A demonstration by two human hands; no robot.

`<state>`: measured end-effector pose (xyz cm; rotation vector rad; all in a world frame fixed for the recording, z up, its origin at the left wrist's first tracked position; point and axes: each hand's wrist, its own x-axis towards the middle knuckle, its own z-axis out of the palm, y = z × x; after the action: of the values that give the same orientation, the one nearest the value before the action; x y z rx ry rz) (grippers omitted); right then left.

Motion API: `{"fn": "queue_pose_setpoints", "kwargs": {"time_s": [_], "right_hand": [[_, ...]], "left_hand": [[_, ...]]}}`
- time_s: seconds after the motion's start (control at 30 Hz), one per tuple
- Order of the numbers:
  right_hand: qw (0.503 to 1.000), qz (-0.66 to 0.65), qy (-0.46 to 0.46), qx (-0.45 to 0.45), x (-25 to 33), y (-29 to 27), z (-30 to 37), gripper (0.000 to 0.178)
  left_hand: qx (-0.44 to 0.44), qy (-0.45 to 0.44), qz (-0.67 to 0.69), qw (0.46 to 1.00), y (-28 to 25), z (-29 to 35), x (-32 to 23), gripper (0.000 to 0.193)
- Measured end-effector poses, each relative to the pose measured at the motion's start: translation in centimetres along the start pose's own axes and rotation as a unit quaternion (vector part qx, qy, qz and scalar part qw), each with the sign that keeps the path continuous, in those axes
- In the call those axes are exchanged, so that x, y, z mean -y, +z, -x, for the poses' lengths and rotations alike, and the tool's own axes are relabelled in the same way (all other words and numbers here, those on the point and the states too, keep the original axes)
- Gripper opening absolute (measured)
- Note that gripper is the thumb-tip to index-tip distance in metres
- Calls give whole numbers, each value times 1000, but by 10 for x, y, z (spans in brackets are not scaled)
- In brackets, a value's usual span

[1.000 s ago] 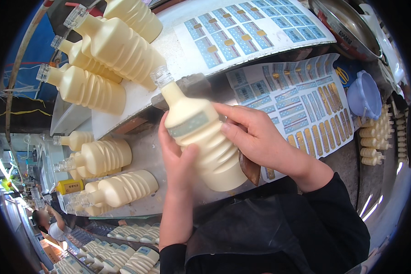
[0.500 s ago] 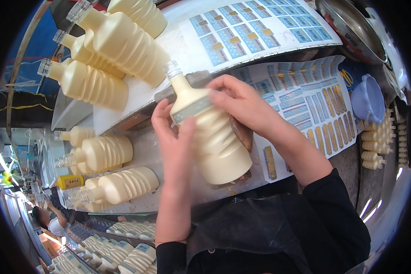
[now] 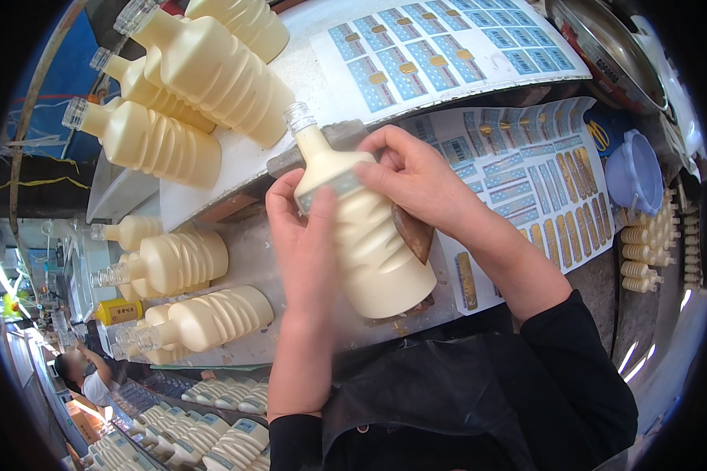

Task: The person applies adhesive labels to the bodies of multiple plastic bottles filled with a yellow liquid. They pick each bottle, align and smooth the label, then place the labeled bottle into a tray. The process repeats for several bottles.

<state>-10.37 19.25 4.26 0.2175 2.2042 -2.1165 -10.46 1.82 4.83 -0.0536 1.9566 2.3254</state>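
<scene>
A cream-coloured bottle (image 3: 381, 259) with a ribbed body and a clear threaded neck lies in front of me, neck pointing away and slightly left. Across its shoulder runs a pale blue-grey label strip (image 3: 339, 187). My left hand (image 3: 297, 224) grips the bottle's left side, its thumb on the strip's left end; it is slightly blurred. On the other side my right hand (image 3: 412, 174) has its thumb pressed on the strip's right end and its fingers curled at the bottle's edge. Beneath the bottle, a brown wooden block (image 3: 412, 234) shows partly.
More cream bottles (image 3: 224, 71) lie on the white board at upper left, others (image 3: 187, 261) below it. Label sheets (image 3: 412, 59) cover the board, and another sheet (image 3: 538, 184) lies at right by a lavender bucket (image 3: 635, 173). A person (image 3: 94, 377) works at far left.
My right thumb has shifted slightly along the label strip, and my left fingers have closed in a little against the bottle's side. The bottle has barely moved.
</scene>
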Motion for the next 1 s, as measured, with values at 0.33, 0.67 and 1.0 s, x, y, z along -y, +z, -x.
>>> {"fn": "queue_pose_setpoints", "kwargs": {"time_s": [0.33,0.67,1.0], "right_hand": [[993,-112,20,-33,2,-33,-1,34],[989,-80,-111,-61,17,-7,25,34],[865,269,-388,-172,8,-1,39,23]], "left_hand": [[-11,-1,-14,1000,3,0,1,40],[8,-21,14,1000,-3,4,4,41],[90,-111,185,972,-22,3,16,61]]}}
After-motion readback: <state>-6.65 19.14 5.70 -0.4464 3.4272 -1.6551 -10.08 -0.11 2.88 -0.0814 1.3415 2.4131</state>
